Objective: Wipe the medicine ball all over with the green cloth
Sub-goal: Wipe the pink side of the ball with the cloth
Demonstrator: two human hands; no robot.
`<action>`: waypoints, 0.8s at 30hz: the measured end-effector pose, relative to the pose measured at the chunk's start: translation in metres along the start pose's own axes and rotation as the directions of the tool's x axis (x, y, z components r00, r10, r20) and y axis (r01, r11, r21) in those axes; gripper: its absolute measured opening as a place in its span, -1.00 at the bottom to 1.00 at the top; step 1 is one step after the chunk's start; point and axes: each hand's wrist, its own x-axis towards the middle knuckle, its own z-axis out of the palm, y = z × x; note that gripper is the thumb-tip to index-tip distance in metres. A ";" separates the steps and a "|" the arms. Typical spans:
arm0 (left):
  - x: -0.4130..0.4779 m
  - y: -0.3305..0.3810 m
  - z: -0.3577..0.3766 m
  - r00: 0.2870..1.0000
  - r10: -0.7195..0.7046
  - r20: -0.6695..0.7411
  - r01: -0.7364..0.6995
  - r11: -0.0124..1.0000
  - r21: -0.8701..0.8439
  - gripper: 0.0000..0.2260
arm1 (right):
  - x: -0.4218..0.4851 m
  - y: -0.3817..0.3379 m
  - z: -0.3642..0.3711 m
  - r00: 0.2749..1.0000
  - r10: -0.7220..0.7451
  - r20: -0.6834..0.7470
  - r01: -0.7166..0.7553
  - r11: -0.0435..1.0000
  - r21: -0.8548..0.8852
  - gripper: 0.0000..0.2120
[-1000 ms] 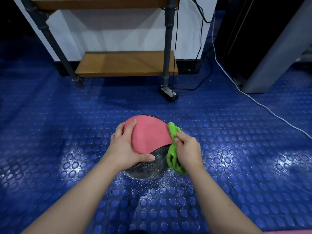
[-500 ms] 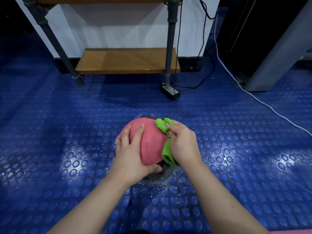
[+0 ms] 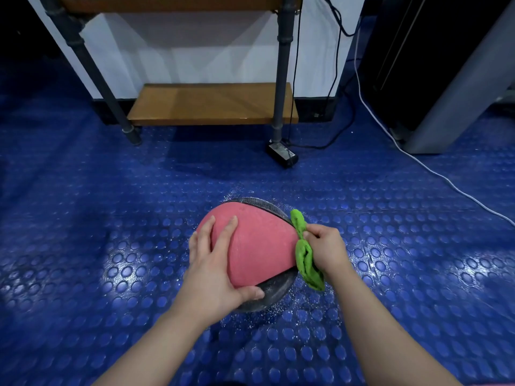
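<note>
In the head view, the pink and black medicine ball is sitting on the blue studded floor, toward its near edge and well apart from the wooden shelf at the far edge. Your left hand is pressing on the ball's left side, fingers spread and nearly straight. Your right hand is gripping the bunched green cloth with curled fingers, holding it against the ball's right side. 1 white cable is crossing the far right corner.
</note>
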 end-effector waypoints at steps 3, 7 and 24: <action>-0.002 -0.001 0.000 1.000 -0.010 0.004 0.010 1.000 0.014 0.21 | -0.001 0.012 0.003 1.000 -0.004 0.003 0.004 0.997 0.079 -0.81; -0.007 0.003 0.003 1.000 0.001 -0.002 -0.001 1.000 0.022 0.21 | -0.001 0.020 0.002 1.000 0.003 -0.008 -0.002 0.993 0.118 -0.85; -0.009 -0.010 -0.012 0.714 -0.512 0.478 0.657 0.254 -0.710 0.05 | -0.024 0.046 -0.013 0.948 0.282 0.145 -0.312 0.748 0.585 -0.78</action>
